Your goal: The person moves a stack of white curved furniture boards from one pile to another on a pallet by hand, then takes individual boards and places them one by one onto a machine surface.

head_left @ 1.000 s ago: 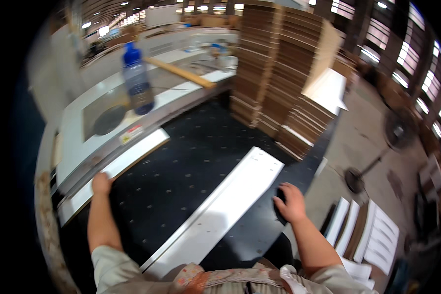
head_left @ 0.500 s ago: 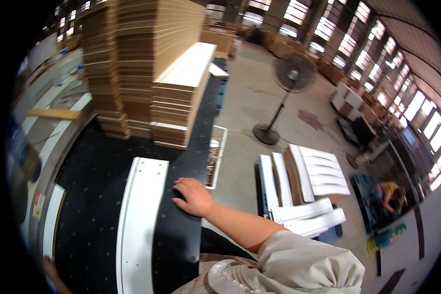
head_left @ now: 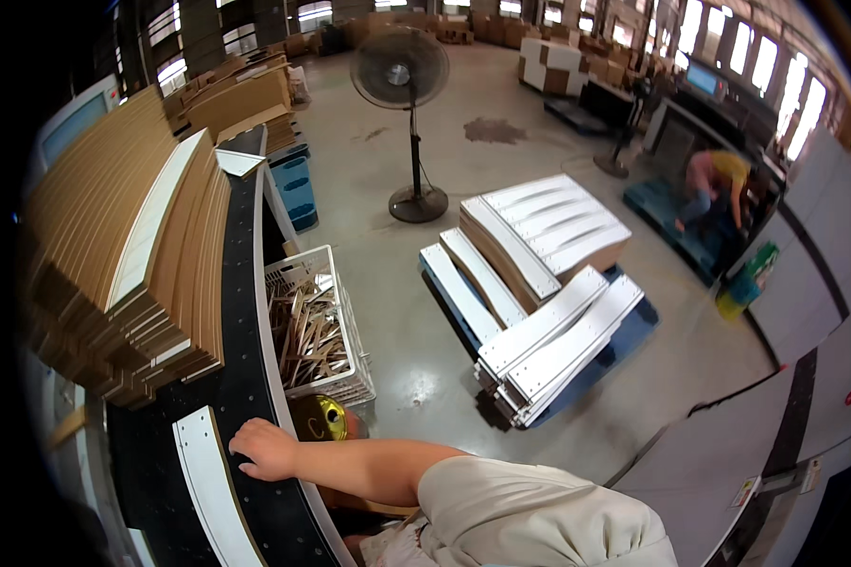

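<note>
One tall fan (head_left: 400, 76) stands beyond the black worktable (head_left: 244, 364).

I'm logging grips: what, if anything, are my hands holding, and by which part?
Your right hand holds nothing; it's beside the white board. Your left hand is out of view, so I can't tell.

White panel (head_left: 213, 487) on black table (head_left: 279, 515)

Ahead of the right hand (head_left: 265, 450), stacked boards (head_left: 184, 283) block much of the black bench (head_left: 279, 524), leaving a narrow strip (head_left: 243, 255) along their right side. A flat white board (head_left: 208, 482) lies just left of that hand. Floor (head_left: 407, 321) opens between the white crate (head_left: 350, 383) and the stacked white panels (head_left: 548, 227).
</note>
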Action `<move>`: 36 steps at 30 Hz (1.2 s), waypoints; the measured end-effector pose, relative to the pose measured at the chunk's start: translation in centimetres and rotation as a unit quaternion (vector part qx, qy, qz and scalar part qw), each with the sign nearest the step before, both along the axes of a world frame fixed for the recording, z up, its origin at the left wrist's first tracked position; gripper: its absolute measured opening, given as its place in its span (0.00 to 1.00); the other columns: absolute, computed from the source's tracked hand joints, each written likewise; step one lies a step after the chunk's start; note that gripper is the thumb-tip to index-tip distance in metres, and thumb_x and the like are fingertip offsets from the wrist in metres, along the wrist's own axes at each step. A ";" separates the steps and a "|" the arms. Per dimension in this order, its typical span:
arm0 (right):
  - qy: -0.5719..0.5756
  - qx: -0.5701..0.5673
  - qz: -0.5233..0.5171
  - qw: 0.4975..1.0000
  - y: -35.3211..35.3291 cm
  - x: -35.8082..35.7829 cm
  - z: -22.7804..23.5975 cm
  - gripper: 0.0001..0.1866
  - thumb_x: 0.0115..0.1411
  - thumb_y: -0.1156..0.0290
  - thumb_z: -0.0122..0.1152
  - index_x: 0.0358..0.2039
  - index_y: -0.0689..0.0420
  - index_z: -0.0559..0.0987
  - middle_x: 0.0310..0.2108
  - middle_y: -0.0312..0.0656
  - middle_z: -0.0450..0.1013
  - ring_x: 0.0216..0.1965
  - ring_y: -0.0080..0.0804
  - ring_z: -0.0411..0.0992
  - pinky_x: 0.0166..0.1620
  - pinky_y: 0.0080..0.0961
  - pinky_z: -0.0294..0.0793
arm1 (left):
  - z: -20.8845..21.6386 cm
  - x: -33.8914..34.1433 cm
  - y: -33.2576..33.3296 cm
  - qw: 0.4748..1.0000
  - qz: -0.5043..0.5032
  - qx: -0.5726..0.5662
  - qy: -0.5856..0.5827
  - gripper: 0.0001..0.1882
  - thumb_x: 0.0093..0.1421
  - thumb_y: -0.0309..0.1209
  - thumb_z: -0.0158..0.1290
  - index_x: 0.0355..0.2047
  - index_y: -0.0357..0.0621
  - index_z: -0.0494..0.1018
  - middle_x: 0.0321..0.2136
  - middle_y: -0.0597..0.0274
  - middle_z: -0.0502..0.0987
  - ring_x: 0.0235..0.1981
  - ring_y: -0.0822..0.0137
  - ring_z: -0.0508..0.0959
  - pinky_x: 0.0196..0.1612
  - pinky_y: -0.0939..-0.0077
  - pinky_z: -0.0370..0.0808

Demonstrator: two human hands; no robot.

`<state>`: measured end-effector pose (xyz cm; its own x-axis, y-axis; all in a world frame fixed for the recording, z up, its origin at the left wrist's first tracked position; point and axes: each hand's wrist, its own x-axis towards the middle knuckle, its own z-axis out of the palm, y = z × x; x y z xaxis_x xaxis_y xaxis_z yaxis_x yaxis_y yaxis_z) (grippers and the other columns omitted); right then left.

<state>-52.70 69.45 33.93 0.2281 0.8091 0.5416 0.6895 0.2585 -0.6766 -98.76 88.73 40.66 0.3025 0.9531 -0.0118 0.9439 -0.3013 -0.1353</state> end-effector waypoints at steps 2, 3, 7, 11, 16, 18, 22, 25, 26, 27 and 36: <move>0.034 0.004 0.014 0.999 -1.4 1.1 -1.2 0.13 0.44 0.68 0.61 0.31 0.58 0.73 0.33 0.44 0.70 0.43 0.44 0.65 0.52 0.37 0.59 | 2.4 13.0 -4.7 0.994 -0.101 0.006 -0.028 0.25 0.53 0.48 0.50 0.45 0.44 0.72 0.41 0.39 0.73 0.42 0.51 0.73 0.47 0.62 0.67; 0.034 0.037 0.081 0.995 -1.9 -0.7 -1.8 0.13 0.44 0.69 0.60 0.31 0.58 0.73 0.33 0.44 0.70 0.42 0.45 0.65 0.51 0.38 0.60 | -1.6 14.7 -3.6 0.947 -0.248 0.085 -0.187 0.22 0.50 0.22 0.50 0.47 0.35 0.65 0.50 0.46 0.66 0.51 0.48 0.65 0.53 0.65 0.63; 0.080 -0.020 0.157 0.984 -15.0 1.7 -6.8 0.15 0.49 0.65 0.56 0.38 0.56 0.71 0.34 0.49 0.69 0.42 0.48 0.67 0.45 0.39 0.67 | 3.9 32.9 -23.4 0.824 -0.552 0.091 -0.085 0.27 0.47 0.27 0.56 0.49 0.35 0.64 0.41 0.48 0.72 0.43 0.51 0.70 0.47 0.63 0.66; 0.183 -0.363 -0.047 0.912 -37.5 9.7 -15.3 0.20 0.51 0.57 0.56 0.42 0.52 0.74 0.38 0.47 0.72 0.39 0.43 0.70 0.43 0.37 0.68 | -2.5 36.4 -32.7 0.818 -0.464 -0.334 -0.065 0.36 0.46 0.32 0.58 0.55 0.36 0.59 0.51 0.46 0.66 0.53 0.51 0.65 0.54 0.64 0.62; 0.334 -0.528 -0.414 0.661 -66.6 14.9 -22.9 0.23 0.51 0.48 0.56 0.39 0.54 0.76 0.34 0.45 0.75 0.30 0.39 0.74 0.37 0.32 0.71 | -31.4 24.8 -29.0 0.694 0.159 -0.675 -0.193 0.35 0.52 0.41 0.58 0.55 0.36 0.59 0.48 0.54 0.71 0.50 0.62 0.69 0.50 0.73 0.65; 0.347 -0.517 -0.492 0.608 -73.7 16.2 -20.7 0.31 0.52 0.46 0.52 0.47 0.60 0.71 0.44 0.52 0.70 0.46 0.46 0.69 0.48 0.34 0.67 | -29.0 28.8 -32.3 0.793 0.002 -0.607 -0.055 0.33 0.52 0.40 0.58 0.54 0.36 0.61 0.46 0.55 0.72 0.48 0.62 0.70 0.49 0.72 0.66; 0.387 -0.370 -0.588 0.607 -78.7 14.6 -21.9 0.33 0.54 0.46 0.51 0.47 0.64 0.70 0.45 0.56 0.69 0.47 0.48 0.67 0.49 0.36 0.66 | -29.2 35.2 -34.0 0.800 -0.082 -0.594 0.020 0.30 0.54 0.39 0.57 0.52 0.36 0.63 0.42 0.55 0.73 0.44 0.63 0.72 0.47 0.71 0.67; 0.438 -0.415 -0.511 0.612 -73.2 9.7 -23.2 0.32 0.54 0.46 0.50 0.47 0.62 0.70 0.49 0.55 0.66 0.53 0.45 0.63 0.54 0.37 0.61 | -30.1 40.0 -34.1 0.787 -0.144 -0.597 0.062 0.27 0.54 0.38 0.56 0.50 0.35 0.65 0.39 0.56 0.75 0.41 0.64 0.73 0.45 0.70 0.68; 0.478 -0.471 -0.410 0.618 -71.0 8.7 -22.2 0.31 0.55 0.47 0.50 0.48 0.60 0.71 0.50 0.53 0.66 0.55 0.44 0.61 0.55 0.36 0.59 | -30.3 41.3 -33.6 0.776 -0.156 -0.608 0.059 0.26 0.55 0.38 0.56 0.50 0.35 0.65 0.38 0.56 0.75 0.40 0.64 0.73 0.45 0.69 0.69; 0.563 -0.399 -0.387 0.612 -69.4 5.0 -23.2 0.26 0.55 0.49 0.50 0.47 0.55 0.73 0.47 0.48 0.69 0.50 0.40 0.64 0.52 0.35 0.62 | -31.8 42.9 -32.0 0.751 -0.171 -0.637 0.036 0.25 0.55 0.37 0.56 0.49 0.35 0.66 0.37 0.56 0.76 0.39 0.64 0.74 0.45 0.69 0.69; 0.595 -0.396 -0.502 0.487 -77.8 4.1 -23.0 0.20 0.49 0.54 0.58 0.36 0.56 0.78 0.33 0.44 0.75 0.37 0.35 0.73 0.39 0.30 0.70 | -25.2 65.3 -43.7 0.768 -0.162 -0.580 -0.218 0.12 0.57 0.39 0.49 0.37 0.47 0.72 0.25 0.67 0.72 0.25 0.75 0.70 0.26 0.79 0.65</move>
<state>-48.63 -8.30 10.97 0.4965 -0.1865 -0.8478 -0.8023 -0.4714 -0.3661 -33.47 45.06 15.50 0.7372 0.2525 -0.6267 0.6740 -0.2087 0.7087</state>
